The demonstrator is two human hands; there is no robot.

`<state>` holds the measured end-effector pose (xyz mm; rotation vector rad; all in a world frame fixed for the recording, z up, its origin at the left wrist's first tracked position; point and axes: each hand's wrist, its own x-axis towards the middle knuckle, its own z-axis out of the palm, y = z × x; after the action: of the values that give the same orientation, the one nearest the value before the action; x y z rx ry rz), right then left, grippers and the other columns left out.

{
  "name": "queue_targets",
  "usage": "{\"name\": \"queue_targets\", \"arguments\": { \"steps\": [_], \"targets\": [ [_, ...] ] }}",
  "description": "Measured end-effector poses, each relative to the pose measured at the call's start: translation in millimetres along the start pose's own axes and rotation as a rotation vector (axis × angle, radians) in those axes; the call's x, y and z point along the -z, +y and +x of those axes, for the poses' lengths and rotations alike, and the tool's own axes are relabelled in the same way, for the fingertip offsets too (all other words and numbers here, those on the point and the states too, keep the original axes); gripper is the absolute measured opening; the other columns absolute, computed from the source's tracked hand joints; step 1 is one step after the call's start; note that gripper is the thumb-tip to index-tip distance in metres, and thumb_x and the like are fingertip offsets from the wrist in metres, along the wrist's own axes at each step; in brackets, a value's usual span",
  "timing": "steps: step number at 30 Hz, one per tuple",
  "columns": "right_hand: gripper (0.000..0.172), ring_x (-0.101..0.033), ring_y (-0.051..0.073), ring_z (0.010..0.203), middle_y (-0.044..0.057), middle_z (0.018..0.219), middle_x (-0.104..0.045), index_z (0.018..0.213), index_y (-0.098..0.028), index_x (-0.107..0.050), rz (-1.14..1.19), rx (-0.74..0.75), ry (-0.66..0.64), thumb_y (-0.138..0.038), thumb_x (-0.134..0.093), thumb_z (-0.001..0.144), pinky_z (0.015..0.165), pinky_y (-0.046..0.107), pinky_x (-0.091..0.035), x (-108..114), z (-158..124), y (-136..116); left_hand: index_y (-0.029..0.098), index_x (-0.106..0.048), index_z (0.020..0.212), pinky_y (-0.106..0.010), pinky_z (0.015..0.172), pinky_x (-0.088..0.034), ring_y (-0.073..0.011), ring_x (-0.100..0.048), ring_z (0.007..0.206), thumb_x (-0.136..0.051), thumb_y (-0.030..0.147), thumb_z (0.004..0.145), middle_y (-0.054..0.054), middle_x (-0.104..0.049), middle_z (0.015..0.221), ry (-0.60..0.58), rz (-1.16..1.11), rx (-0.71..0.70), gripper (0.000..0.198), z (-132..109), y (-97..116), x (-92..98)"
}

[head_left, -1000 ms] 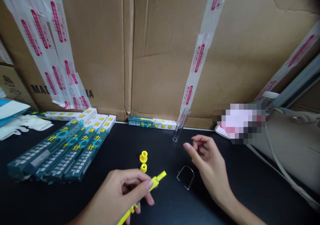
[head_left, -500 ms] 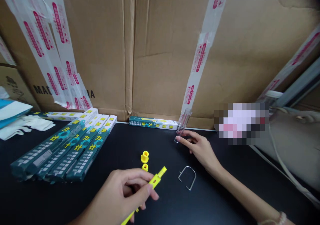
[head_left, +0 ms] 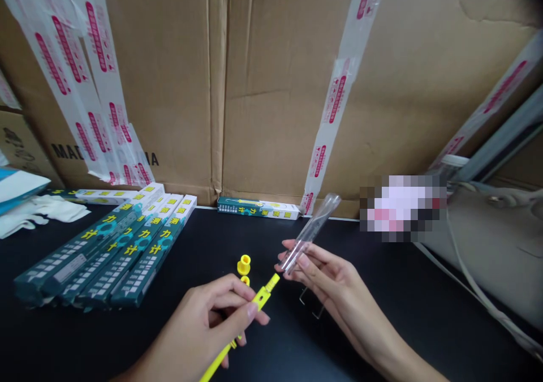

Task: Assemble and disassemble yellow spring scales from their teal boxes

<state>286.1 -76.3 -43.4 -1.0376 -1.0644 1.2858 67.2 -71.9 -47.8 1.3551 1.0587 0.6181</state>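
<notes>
The left hand (head_left: 218, 315) is pinching a long yellow stick (head_left: 263, 296) between its thumb and fingers. The stick looks like smooth, hard plastic, with a flat part near the top that has a small hole in it, and a thin tip with ridges going round it. The tip points up toward the right hand (head_left: 335, 284), which is gripping a clear tube (head_left: 313, 229) in its fingertips. The tube is round, straight, shiny and see-through, and it leans up and away from the hand. Its low end is just beside the tip of the stick. Right behind the left hand sit two little yellow caps (head_left: 244, 265), round with a hole in the top, and the nearer one is partly hidden by the fingers. A thin, bent metal wire (head_left: 301, 297) lies under the right hand, which covers a lot of it. To the left of the left hand are long, thin card boxes (head_left: 156, 246), green and white, side by side. One more box (head_left: 258, 208) lies past both hands, next to a big brown cardboard wall (head_left: 271, 76). The surface (head_left: 203, 246) under the hands is black, flat and smooth.
</notes>
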Motion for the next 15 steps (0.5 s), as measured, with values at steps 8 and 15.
{"name": "queue_targets", "arguments": {
  "steps": [8, 15],
  "targets": [
    [0.034, -0.076, 0.015, 0.087, 0.005, 0.1, -0.08, 0.111, -0.024, -0.08, 0.097, -0.045, -0.042, -0.042, -0.084, 0.084, 0.086, 0.025, -0.061, -3.7, -7.5, 6.5, 0.02, -0.056, 0.086, -0.018, 0.043, -0.046, -0.0145, -0.06, 0.063, -0.066, 0.057, 0.077, -0.008, -0.079, 0.09, -0.027, 0.04, -0.004, 0.039, 5.0, -4.7, 1.7],
    [0.031, -0.075, 0.014, 0.088, 0.004, 0.096, -0.079, 0.111, -0.024, -0.08, 0.129, -0.026, -0.096, -0.041, -0.083, 0.086, 0.084, 0.023, -0.061, -8.9, -10.8, 7.5, 0.019, -0.057, 0.086, -0.019, 0.042, -0.045, -0.0143, -0.059, 0.061, -0.066, 0.057, 0.075, -0.006, -0.076, 0.083, -0.023, 0.058, -0.005, 0.04, 4.0, -4.7, 0.7]
  ]
}}
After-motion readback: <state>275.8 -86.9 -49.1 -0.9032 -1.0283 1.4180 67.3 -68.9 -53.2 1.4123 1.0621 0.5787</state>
